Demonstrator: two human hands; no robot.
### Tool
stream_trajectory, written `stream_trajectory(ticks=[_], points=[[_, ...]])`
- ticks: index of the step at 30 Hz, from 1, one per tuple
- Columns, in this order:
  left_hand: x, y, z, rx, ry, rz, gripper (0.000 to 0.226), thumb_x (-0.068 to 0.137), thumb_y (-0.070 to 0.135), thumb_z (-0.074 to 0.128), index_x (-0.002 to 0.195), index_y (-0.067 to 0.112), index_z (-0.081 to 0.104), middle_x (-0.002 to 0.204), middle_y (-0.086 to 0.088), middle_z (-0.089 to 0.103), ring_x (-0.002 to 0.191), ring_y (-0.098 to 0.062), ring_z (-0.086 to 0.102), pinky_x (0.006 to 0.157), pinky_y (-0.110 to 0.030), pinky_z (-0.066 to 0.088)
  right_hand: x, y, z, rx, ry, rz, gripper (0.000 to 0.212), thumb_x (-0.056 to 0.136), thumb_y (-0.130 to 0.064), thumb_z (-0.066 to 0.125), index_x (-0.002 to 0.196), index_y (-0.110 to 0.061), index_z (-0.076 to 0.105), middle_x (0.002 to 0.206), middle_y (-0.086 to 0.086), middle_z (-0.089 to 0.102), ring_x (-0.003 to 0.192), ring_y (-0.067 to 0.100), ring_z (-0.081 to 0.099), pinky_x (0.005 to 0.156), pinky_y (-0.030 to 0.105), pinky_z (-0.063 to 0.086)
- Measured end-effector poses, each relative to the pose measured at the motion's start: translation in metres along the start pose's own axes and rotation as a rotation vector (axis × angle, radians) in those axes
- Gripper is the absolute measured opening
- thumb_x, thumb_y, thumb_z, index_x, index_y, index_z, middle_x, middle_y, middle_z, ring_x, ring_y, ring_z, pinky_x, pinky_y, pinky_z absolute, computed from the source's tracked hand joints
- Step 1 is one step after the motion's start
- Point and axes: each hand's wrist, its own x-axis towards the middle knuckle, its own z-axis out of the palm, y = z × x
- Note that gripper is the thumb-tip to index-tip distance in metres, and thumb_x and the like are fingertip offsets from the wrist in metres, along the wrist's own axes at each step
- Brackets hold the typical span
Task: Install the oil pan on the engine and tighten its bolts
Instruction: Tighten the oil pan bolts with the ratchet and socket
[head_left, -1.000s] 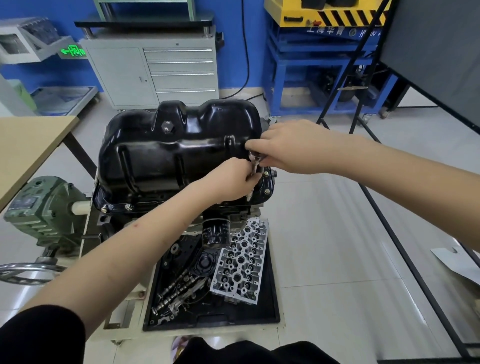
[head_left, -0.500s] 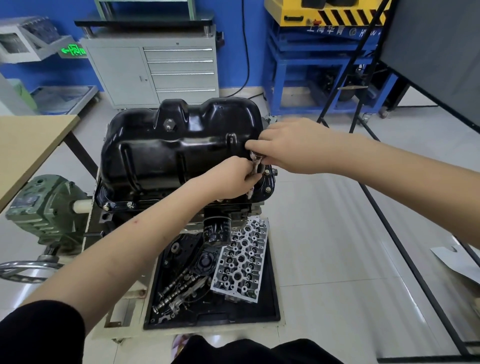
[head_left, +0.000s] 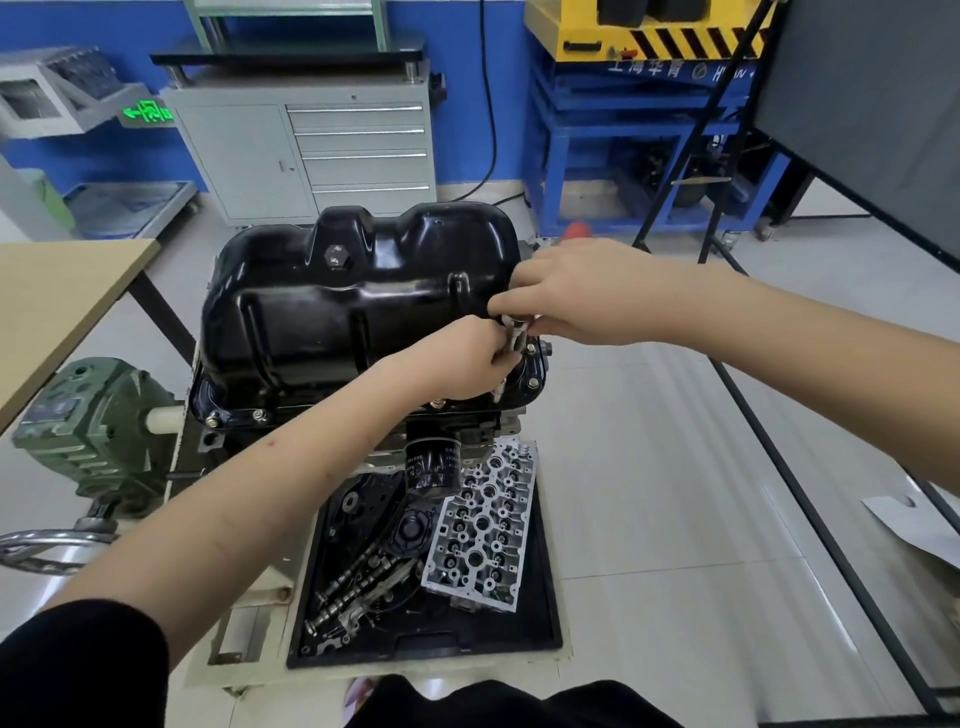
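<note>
A glossy black oil pan (head_left: 332, 312) sits upside-up on the engine block on a stand, with bolts along its flange (head_left: 532, 384). At the pan's right front corner, my left hand (head_left: 467, 358) grips the shaft of a silver socket wrench (head_left: 514, 338) that stands on the flange. My right hand (head_left: 566, 296) pinches the top of the same tool from the right. The tool's lower end is partly hidden by my left fingers.
A black tray (head_left: 540, 613) below the engine holds a cylinder head (head_left: 483, 530), camshafts and small parts. An oil filter (head_left: 434, 467) hangs under the block. A green gearbox (head_left: 88, 421) with a handwheel is at left, a wooden table (head_left: 57, 296) beyond it, black stand legs at right.
Both hands stay at the pan's right front corner on the tool; only slight shifts of the fingers and the view.
</note>
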Motion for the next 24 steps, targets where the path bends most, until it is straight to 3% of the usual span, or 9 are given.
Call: stream_trajectory(ticks=[3, 7, 10, 12, 14, 17, 20, 22, 24], points=[[-0.0016, -0.0013, -0.0004, -0.013, -0.026, -0.019, 0.036, 0.095, 0.025, 0.041, 0.062, 0.013, 0.041, 0.066, -0.003, 0.048, 0.064, -0.021, 0.045, 0.061, -0.026, 0.031, 0.0008, -0.0026, -0.0012, -0.021, 0.025, 0.018, 0.038, 0.095, -0.039, 0.04, 0.128, -0.022, 0.043, 0.114, 0.002, 0.056, 0.104, 0.024, 0.051, 0.082, 0.035, 0.039], [-0.0037, 0.0029, 0.0009, -0.037, 0.021, -0.026, 0.039, 0.095, 0.025, 0.041, 0.056, 0.016, 0.04, 0.054, 0.003, 0.044, 0.061, -0.021, 0.048, 0.059, -0.028, 0.032, 0.0033, -0.0089, -0.0033, -0.009, 0.014, 0.171, 0.047, 0.089, -0.056, 0.036, 0.102, -0.013, 0.049, 0.077, 0.003, 0.05, 0.072, 0.025, 0.044, 0.06, 0.033, 0.036], [-0.0032, 0.0037, 0.0011, -0.034, 0.015, -0.027, 0.033, 0.096, 0.022, 0.038, 0.072, 0.002, 0.052, 0.071, -0.013, 0.058, 0.072, -0.028, 0.053, 0.063, -0.03, 0.035, 0.0028, -0.0096, -0.0018, 0.01, 0.035, 0.094, 0.036, 0.093, -0.044, 0.04, 0.117, -0.017, 0.047, 0.097, 0.004, 0.057, 0.092, 0.027, 0.053, 0.064, 0.034, 0.035], [-0.003, 0.0018, 0.0004, -0.061, -0.016, -0.028, 0.034, 0.095, 0.022, 0.039, 0.087, -0.004, 0.058, 0.089, -0.018, 0.062, 0.081, -0.03, 0.054, 0.071, -0.033, 0.041, 0.0013, -0.0072, -0.0025, 0.007, 0.018, 0.01, 0.036, 0.096, -0.033, 0.041, 0.13, -0.024, 0.041, 0.113, 0.002, 0.054, 0.106, 0.024, 0.049, 0.079, 0.035, 0.037], [-0.003, -0.0005, 0.0007, -0.061, -0.029, -0.013, 0.033, 0.095, 0.023, 0.04, 0.095, -0.004, 0.058, 0.092, -0.016, 0.063, 0.084, -0.03, 0.055, 0.077, -0.035, 0.042, 0.0016, -0.0055, -0.0038, -0.025, 0.022, -0.046, 0.036, 0.096, -0.031, 0.041, 0.131, -0.026, 0.041, 0.116, 0.0, 0.054, 0.108, 0.022, 0.049, 0.089, 0.032, 0.033], [-0.0056, -0.0022, 0.0017, -0.051, -0.021, -0.014, 0.029, 0.094, 0.026, 0.043, 0.074, 0.006, 0.049, 0.067, -0.006, 0.055, 0.068, -0.024, 0.048, 0.061, -0.03, 0.035, 0.0035, -0.0072, -0.0036, -0.042, 0.052, 0.022, 0.034, 0.092, -0.047, 0.043, 0.107, -0.018, 0.052, 0.094, 0.002, 0.06, 0.09, 0.025, 0.054, 0.074, 0.033, 0.037], [-0.0063, -0.0027, 0.0036, -0.106, 0.013, -0.026, 0.038, 0.093, 0.028, 0.047, 0.058, 0.012, 0.045, 0.052, 0.002, 0.044, 0.052, -0.016, 0.044, 0.051, -0.026, 0.029, 0.005, -0.0099, -0.0055, -0.008, 0.026, 0.177, 0.048, 0.085, -0.061, 0.039, 0.084, -0.014, 0.047, 0.06, -0.002, 0.037, 0.068, 0.024, 0.043, 0.048, 0.027, 0.024], [-0.0048, -0.0009, 0.0049, -0.055, 0.026, -0.015, 0.037, 0.094, 0.025, 0.044, 0.06, 0.011, 0.046, 0.053, 0.002, 0.043, 0.055, -0.018, 0.044, 0.053, -0.025, 0.026, 0.0045, -0.0095, -0.0036, -0.003, 0.035, 0.18, 0.045, 0.087, -0.058, 0.04, 0.092, -0.014, 0.051, 0.061, -0.002, 0.037, 0.069, 0.024, 0.043, 0.046, 0.026, 0.021], [-0.0032, -0.0006, 0.0046, -0.027, 0.016, -0.016, 0.036, 0.095, 0.024, 0.043, 0.063, 0.007, 0.048, 0.057, -0.001, 0.044, 0.06, -0.021, 0.044, 0.053, -0.025, 0.023, 0.0031, -0.0069, -0.001, 0.011, 0.064, 0.116, 0.036, 0.092, -0.046, 0.042, 0.111, -0.017, 0.051, 0.083, 0.003, 0.055, 0.083, 0.027, 0.051, 0.055, 0.029, 0.032]])
